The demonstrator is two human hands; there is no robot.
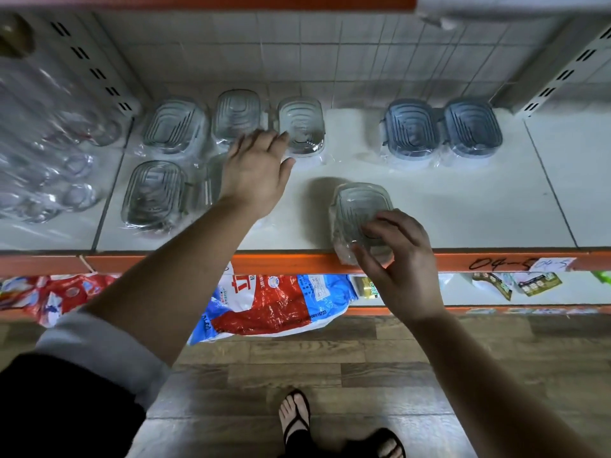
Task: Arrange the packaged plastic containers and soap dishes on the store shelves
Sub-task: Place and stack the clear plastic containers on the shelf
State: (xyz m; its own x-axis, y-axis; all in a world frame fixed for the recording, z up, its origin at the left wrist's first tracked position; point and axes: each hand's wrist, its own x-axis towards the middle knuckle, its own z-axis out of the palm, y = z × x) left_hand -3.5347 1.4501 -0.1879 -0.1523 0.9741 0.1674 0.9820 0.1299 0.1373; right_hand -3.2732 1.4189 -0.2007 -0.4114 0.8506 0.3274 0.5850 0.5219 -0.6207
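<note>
One soap dish (358,209) overhangs the shelf (463,200) at its front edge, fingers of the right hand (401,262) pinching it; the left hand (256,170), fingers slack, reaches back-row dishes (302,125) leftward.

Clear soap dishes (172,127) with concentric ridges fill the upper left, 2 blue-grey dishes (410,132) the upper right, on a white shelf (463,200) edged in orange, below pale grey square tiles (330,54) and above a red, white and blue bag (274,305) and brown wood-grain floor (330,358).
</note>
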